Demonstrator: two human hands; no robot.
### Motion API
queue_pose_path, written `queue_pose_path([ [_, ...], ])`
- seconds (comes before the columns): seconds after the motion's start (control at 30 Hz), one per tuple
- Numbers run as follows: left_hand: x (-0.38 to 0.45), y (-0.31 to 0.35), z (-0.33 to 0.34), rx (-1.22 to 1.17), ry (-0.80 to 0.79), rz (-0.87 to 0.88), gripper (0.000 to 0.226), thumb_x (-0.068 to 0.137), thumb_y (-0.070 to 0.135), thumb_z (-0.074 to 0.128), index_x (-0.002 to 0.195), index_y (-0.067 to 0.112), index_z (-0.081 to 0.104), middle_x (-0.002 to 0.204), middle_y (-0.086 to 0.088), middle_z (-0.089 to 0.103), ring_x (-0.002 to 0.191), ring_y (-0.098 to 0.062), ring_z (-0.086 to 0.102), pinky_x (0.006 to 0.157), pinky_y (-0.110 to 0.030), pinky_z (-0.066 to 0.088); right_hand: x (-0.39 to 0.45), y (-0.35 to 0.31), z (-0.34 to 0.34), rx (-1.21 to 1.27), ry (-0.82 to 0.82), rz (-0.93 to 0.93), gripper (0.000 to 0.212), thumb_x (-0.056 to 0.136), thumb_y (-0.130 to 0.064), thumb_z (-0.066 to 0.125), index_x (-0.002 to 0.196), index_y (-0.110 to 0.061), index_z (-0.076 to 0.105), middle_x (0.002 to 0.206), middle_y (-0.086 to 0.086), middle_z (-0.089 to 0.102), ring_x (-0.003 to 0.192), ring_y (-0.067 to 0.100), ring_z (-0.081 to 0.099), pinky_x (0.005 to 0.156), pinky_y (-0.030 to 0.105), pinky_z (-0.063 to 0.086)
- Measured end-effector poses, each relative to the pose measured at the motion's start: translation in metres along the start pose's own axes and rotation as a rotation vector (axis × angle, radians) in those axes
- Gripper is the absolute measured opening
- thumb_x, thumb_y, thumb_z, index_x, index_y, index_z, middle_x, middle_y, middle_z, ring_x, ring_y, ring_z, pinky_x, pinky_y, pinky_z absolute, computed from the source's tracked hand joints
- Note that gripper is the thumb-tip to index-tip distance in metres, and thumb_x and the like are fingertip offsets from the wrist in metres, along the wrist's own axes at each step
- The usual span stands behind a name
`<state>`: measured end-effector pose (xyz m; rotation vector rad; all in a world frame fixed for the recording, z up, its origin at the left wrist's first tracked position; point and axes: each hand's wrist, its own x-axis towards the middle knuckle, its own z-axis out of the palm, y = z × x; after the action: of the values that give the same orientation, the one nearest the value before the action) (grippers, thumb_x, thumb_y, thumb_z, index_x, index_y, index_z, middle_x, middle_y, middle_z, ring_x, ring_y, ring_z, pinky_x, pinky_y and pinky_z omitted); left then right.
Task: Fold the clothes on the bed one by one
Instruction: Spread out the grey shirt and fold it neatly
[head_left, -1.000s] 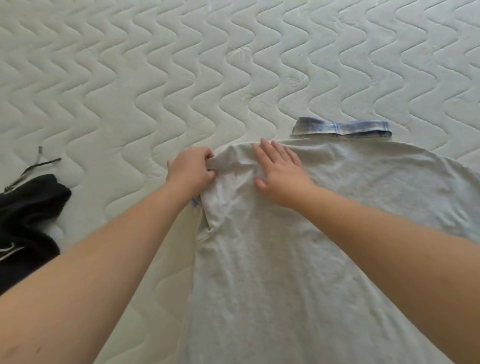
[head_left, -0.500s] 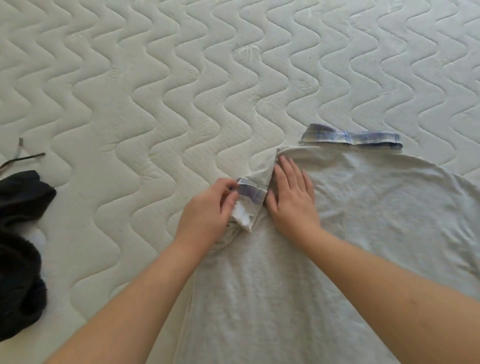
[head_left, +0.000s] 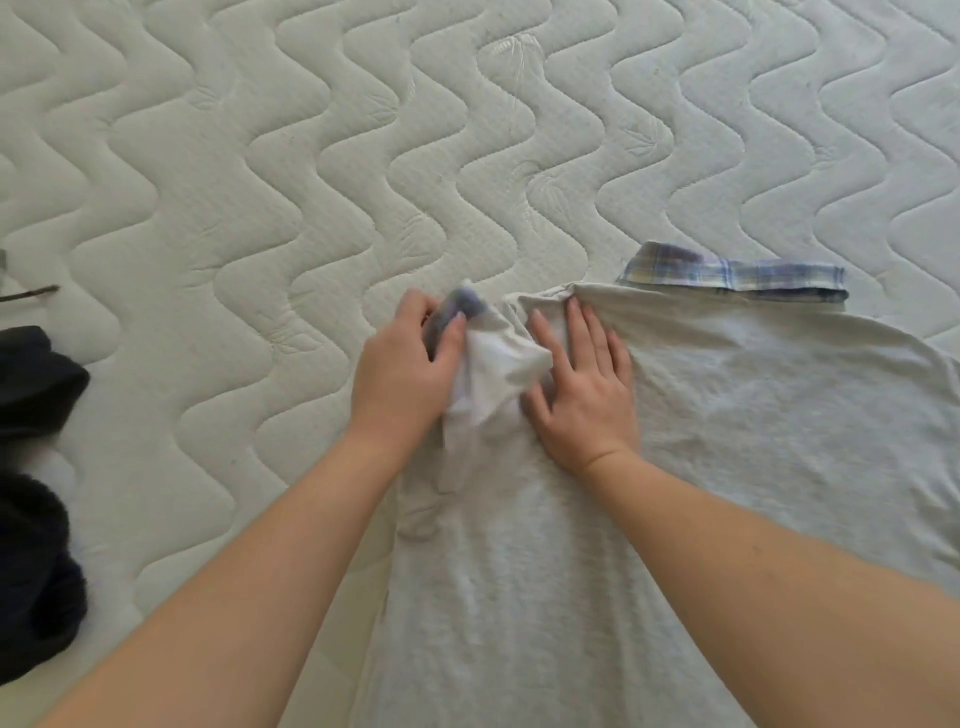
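A light grey shirt (head_left: 701, 467) with a blue plaid collar (head_left: 737, 275) lies spread on the white quilted mattress (head_left: 260, 182). My left hand (head_left: 405, 374) grips the shirt's short sleeve (head_left: 498, 374) by its plaid cuff and holds it bunched and raised at the left shoulder. My right hand (head_left: 582, 384) lies flat, fingers straight, pressing the shirt just right of the sleeve, below the shoulder seam. The shirt's lower part runs out of the frame at the bottom.
A dark navy garment (head_left: 31, 467) lies crumpled at the left edge of the mattress, with a thin dark cord (head_left: 31, 293) above it. Bare mattress stretches beyond and to the left of the shirt.
My left hand has lifted the sleeve and carried it up and outward to the left, bunching it. My right hand stays flat on the shirt, shifted slightly toward the shoulder seam.
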<state>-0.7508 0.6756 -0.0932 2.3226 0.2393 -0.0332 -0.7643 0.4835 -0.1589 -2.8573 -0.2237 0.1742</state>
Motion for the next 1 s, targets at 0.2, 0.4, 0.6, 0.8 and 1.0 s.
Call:
queue_pose_path([
  [0.2,-0.004,-0.043,-0.042,-0.055,0.367,-0.399,0.021,0.098,0.039,0.052,0.095,0.019,0.048,0.074,0.017,0.05,0.059,-0.006,0.046,0.055,-0.018,0.03,0.001,-0.003,0.003,-0.041,-0.014,0.025,0.06,0.097,-0.052,0.03,0.154,-0.039,0.016,0.164,0.008,0.011,0.151,0.023,0.008,0.121,0.04,0.001],
  [0.4,-0.047,-0.079,-0.059,-0.391,0.131,-0.655,0.047,0.085,0.056,0.061,0.111,0.016,0.06,0.096,0.0,0.071,0.09,-0.019,0.068,0.077,-0.032,0.051,0.003,-0.003,0.005,-0.084,-0.033,0.034,0.059,0.096,-0.053,0.027,0.153,-0.041,0.015,0.164,0.01,0.01,0.151,0.024,0.006,0.121,0.042,0.003],
  [0.6,-0.076,-0.084,-0.074,-0.606,-0.447,-0.525,0.056,0.078,0.024,0.082,0.129,0.02,0.059,0.12,0.005,0.07,0.109,-0.009,0.067,0.085,-0.018,0.053,0.006,-0.002,0.006,-0.107,-0.037,0.03,0.062,0.097,-0.054,0.025,0.154,-0.037,0.01,0.164,0.01,0.007,0.151,0.023,0.002,0.12,0.04,-0.003],
  [0.8,-0.075,-0.074,-0.069,-0.266,0.044,-0.51,0.018,0.093,0.021,0.064,0.104,0.034,0.061,0.094,0.01,0.07,0.088,-0.008,0.066,0.077,-0.03,0.05,0.004,-0.003,0.005,-0.088,-0.032,0.029,0.061,0.097,-0.053,0.025,0.154,-0.037,0.011,0.164,0.008,0.005,0.151,0.021,0.0,0.12,0.038,-0.005],
  [1.0,-0.087,-0.067,-0.062,0.267,0.251,-0.417,0.054,0.083,0.019,0.07,0.132,0.011,0.05,0.107,-0.015,0.059,0.099,-0.033,0.054,0.085,-0.041,0.041,0.004,-0.005,0.006,-0.108,-0.024,0.024,0.058,0.098,-0.052,0.024,0.153,-0.041,0.013,0.164,0.01,0.005,0.151,0.024,0.001,0.121,0.041,-0.002],
])
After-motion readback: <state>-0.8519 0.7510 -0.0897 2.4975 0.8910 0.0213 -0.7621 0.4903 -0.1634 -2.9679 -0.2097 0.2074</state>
